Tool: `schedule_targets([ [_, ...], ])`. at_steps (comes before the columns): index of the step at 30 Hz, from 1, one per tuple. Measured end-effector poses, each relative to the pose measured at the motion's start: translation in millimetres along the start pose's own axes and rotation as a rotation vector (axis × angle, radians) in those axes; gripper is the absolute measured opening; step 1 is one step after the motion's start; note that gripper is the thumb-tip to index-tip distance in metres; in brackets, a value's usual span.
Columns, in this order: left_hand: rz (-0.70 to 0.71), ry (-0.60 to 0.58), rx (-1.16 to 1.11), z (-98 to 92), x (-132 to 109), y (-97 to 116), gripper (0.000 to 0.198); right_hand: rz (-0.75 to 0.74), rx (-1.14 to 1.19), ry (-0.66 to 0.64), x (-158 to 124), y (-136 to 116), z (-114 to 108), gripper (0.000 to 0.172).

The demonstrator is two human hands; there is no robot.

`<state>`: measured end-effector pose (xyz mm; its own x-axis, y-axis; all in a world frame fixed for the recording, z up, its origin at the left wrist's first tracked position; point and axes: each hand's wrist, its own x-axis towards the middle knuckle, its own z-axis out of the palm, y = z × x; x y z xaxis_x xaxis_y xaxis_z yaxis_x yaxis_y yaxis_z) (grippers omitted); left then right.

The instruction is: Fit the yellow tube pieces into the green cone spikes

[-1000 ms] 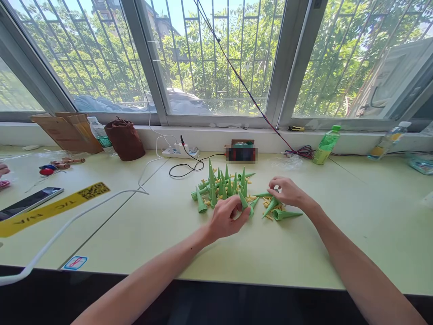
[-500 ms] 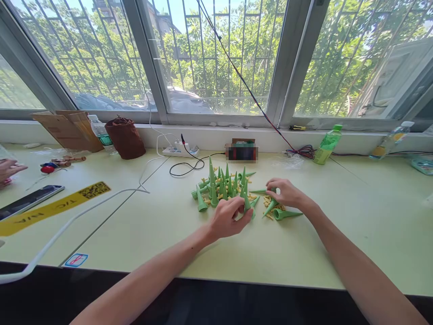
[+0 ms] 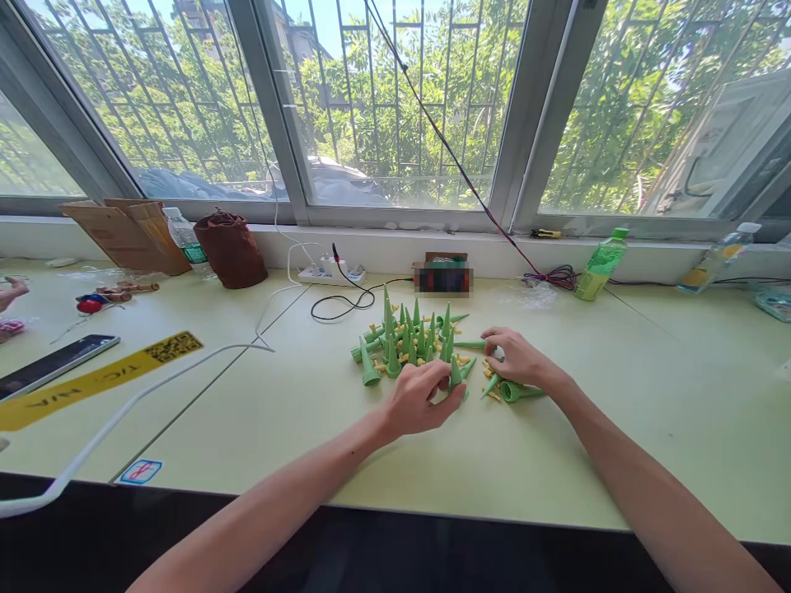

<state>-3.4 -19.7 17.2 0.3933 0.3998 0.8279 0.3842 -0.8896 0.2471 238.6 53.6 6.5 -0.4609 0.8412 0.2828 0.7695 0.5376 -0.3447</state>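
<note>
Cone-standing step in hand, judged from the frame: left hand (image 3: 417, 401) pinches an upright green cone (image 3: 456, 375) at the near edge of the standing cone cluster (image 3: 408, 342), while right hand (image 3: 517, 360), fingers curled, reaches the small yellow pieces (image 3: 491, 394) right of that cluster.

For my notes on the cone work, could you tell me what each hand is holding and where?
The left hand pinches an upright green cone near its base. The right hand rests among small yellow pieces; whether it holds one cannot be told.
</note>
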Motion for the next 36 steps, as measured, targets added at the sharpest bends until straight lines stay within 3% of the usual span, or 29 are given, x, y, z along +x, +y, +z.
schedule_targets([
  [12, -0.004, 0.031, -0.003, -0.1, 1, -2, 0.026, 0.006, 0.059, -0.025, 3, 1, 5, 0.011],
  [23, -0.053, 0.064, -0.008, -1.5, 1, -6, 0.013, -0.082, 0.115, 0.030, 5, -1, 10, 0.009],
  [36, -0.159, 0.168, 0.023, -2.6, 3, -6, 0.024, 0.024, 0.156, 0.072, 4, -10, 8, 0.016],
])
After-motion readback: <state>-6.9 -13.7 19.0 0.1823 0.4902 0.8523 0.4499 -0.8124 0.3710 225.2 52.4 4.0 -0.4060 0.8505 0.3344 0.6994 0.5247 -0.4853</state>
